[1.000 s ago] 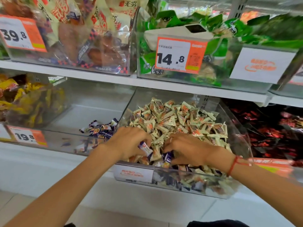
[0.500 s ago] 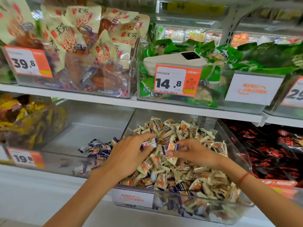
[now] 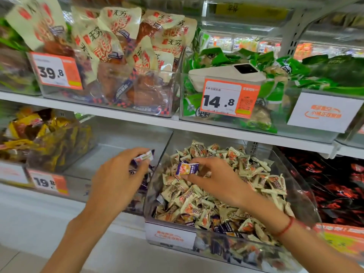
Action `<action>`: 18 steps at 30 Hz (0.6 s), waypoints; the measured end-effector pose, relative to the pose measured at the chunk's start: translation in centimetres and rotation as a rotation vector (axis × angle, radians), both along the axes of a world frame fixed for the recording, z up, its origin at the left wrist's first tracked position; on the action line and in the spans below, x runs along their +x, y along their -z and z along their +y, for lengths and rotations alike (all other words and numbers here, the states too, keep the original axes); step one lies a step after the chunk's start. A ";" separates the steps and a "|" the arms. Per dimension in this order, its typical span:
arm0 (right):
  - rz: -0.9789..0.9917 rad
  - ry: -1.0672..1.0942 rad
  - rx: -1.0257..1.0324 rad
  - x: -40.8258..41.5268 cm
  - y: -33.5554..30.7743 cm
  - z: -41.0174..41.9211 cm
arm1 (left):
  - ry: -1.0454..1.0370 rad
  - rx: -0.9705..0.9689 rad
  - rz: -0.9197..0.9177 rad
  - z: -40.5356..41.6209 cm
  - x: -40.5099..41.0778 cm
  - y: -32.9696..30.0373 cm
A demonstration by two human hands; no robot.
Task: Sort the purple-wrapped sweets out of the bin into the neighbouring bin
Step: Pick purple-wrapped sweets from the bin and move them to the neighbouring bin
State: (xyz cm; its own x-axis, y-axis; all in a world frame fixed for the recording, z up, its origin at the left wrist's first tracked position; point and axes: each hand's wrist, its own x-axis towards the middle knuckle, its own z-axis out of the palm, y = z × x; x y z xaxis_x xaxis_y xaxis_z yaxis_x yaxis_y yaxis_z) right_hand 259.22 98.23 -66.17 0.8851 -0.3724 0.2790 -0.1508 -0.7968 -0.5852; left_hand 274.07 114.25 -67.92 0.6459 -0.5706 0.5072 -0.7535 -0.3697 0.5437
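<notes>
A clear bin [image 3: 303, 186] on the lower shelf holds a heap of cream-wrapped sweets [image 3: 232, 194] with purple-wrapped ones mixed in near its front. My right hand [image 3: 220, 182] hovers over the heap and pinches one purple-wrapped sweet [image 3: 187, 168] between thumb and fingers. My left hand [image 3: 116, 180] holds another purple-wrapped sweet [image 3: 144, 156] above the neighbouring clear bin [image 3: 118, 142] to the left. A small pile of purple sweets [image 3: 142, 180] lies in that bin, partly hidden behind my left hand.
A bin of yellow-wrapped snacks [image 3: 39, 140] stands at the far left and a bin of red-and-black packets [image 3: 334, 184] at the right. The upper shelf [image 3: 137, 121] carries bins of snack bags with price tags and a white device [image 3: 226, 73].
Both hands rose out of the heap, each with a purple sweet. My left hand moved left over the neighbouring bin; my right hand lifted its sweet above the heap.
</notes>
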 end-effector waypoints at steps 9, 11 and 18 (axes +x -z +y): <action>0.231 0.044 -0.592 12.9 1.3 1.1 | -0.142 0.385 -0.061 0.1 7.1 3.1; 0.337 -0.011 -0.474 13.0 0.7 0.3 | -0.111 0.426 -0.060 -0.6 7.6 3.2; 0.002 -0.058 -0.318 2.4 1.5 -1.6 | 0.107 0.136 -0.144 -0.3 2.8 1.2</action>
